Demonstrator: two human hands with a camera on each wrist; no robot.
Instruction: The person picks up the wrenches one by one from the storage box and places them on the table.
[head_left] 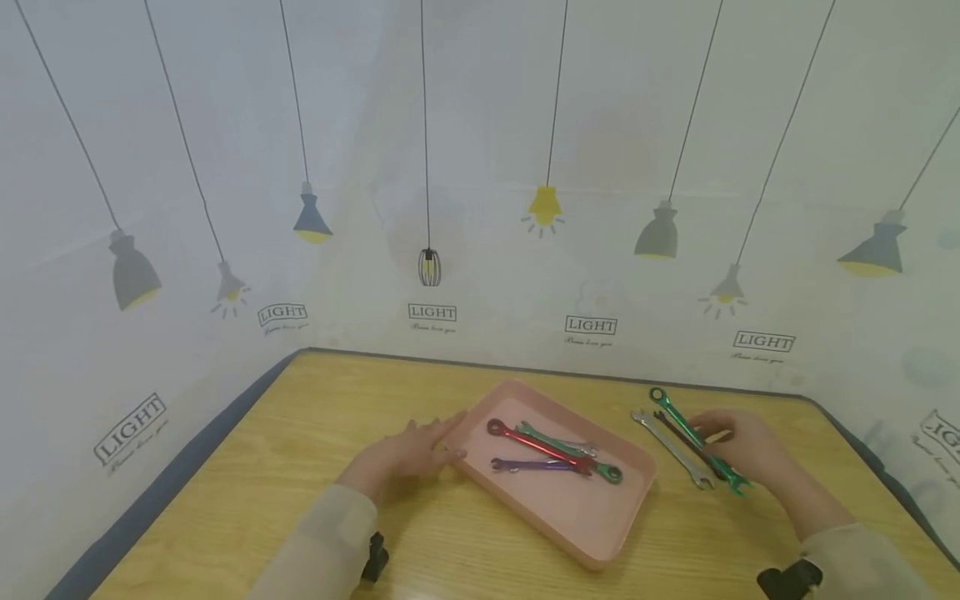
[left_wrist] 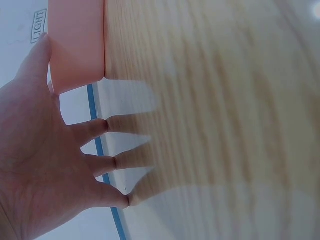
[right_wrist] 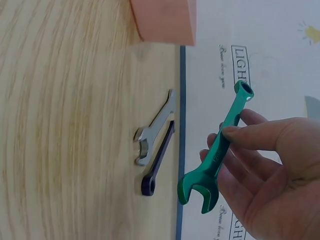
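My right hand (head_left: 742, 442) pinches a green combination wrench (right_wrist: 216, 150) between thumb and fingers, its open end toward me. In the right wrist view a silver wrench (right_wrist: 159, 122) and a dark purple wrench (right_wrist: 159, 162) lie on the table below it. At the left end of a pink tray (head_left: 536, 523), my left hand (head_left: 408, 452) has its fingers spread. The left wrist view shows its thumb (left_wrist: 37, 62) against the tray and other fingertips on the table. Inside the tray lie a red wrench (head_left: 536, 442), a purple wrench (head_left: 528, 465), a green wrench (head_left: 611, 473) and a partly covered silver one.
The wood-grain table (head_left: 285, 492) has a dark blue edge strip. A pale wall covering (head_left: 480, 167) printed with hanging lamps stands behind it and along both sides. Black straps (head_left: 791, 579) sit at both wrists.
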